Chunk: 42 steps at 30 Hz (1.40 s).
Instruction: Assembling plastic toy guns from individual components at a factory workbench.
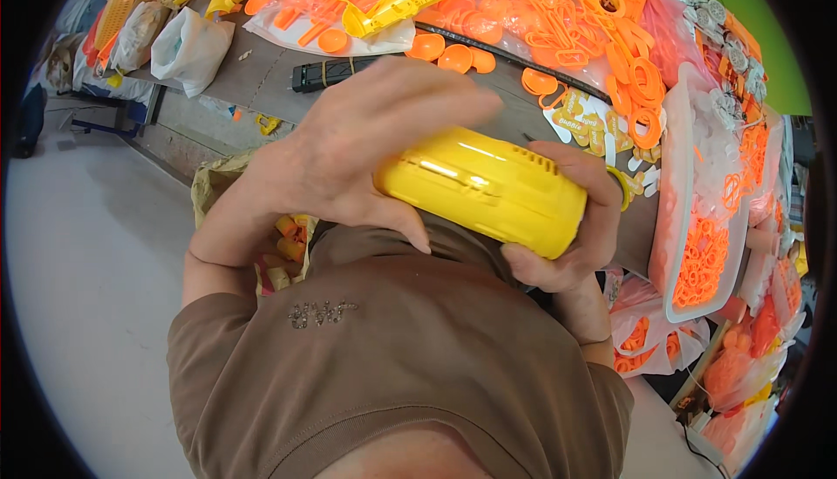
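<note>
A glossy yellow plastic cylinder (479, 184) with moulded ribs and slots is held tilted in front of my torso, its right end lower. My right hand (588, 222) wraps that right end, thumb below and fingers over the top. At the left end, my left hand (349, 143) is spread, fingers stretched over the cylinder and thumb pointing down beside it. Motion blurs its fingertips, and I cannot tell whether the palm touches the cylinder's end. Just beyond the hands on the grey bench lies a black, ribbed part (324, 74) with a band around it.
Orange plastic parts (488, 21) and a yellow perforated housing (397, 0) cover the back of the bench. Gold-and-white stickers (588, 120) lie at right, by a translucent bin (671, 191) of orange rings. A white sack (190, 47) stands at far left.
</note>
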### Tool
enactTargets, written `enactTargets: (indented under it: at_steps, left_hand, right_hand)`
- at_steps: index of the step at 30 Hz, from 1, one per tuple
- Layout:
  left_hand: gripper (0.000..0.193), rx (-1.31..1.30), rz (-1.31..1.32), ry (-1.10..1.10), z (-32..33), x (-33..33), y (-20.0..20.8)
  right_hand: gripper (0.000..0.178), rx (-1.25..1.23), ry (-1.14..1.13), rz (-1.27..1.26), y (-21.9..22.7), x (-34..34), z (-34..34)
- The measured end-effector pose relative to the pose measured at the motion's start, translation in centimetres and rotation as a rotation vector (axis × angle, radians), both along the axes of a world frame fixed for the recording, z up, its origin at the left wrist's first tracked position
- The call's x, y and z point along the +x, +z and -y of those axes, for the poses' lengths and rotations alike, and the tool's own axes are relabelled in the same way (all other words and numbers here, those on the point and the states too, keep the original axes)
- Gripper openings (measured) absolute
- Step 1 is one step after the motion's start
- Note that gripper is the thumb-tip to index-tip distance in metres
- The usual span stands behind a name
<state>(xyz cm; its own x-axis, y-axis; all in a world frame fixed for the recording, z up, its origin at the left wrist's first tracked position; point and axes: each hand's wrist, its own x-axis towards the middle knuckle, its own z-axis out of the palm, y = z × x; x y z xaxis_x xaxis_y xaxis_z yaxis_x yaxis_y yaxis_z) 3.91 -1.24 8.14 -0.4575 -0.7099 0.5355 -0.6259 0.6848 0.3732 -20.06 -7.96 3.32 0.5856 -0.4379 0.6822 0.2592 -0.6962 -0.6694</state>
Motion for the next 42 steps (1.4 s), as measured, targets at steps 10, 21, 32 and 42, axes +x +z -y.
enactTargets:
  at_steps: [10,21,32,42]
  left_hand:
    - [0.072,0.091,-0.872,0.394,-1.4,-3.8,-5.1]
    - [0.065,0.081,-0.577,0.204,0.3,-0.7,-3.8]
    - [0.056,0.185,0.083,-0.012,0.0,-1.5,0.5]
    - [0.053,0.41,-0.188,-0.312,-2.5,-2.9,-1.7]
  right_hand:
    - [0.074,0.105,-0.066,0.094,-0.6,1.4,-1.7]
    - [0.073,0.143,-0.103,0.092,-0.6,1.9,-0.7]
    - [0.082,0.005,0.217,-0.272,4.5,0.2,0.4]
    - [0.028,0.091,0.549,-0.39,6.5,0.0,1.2]
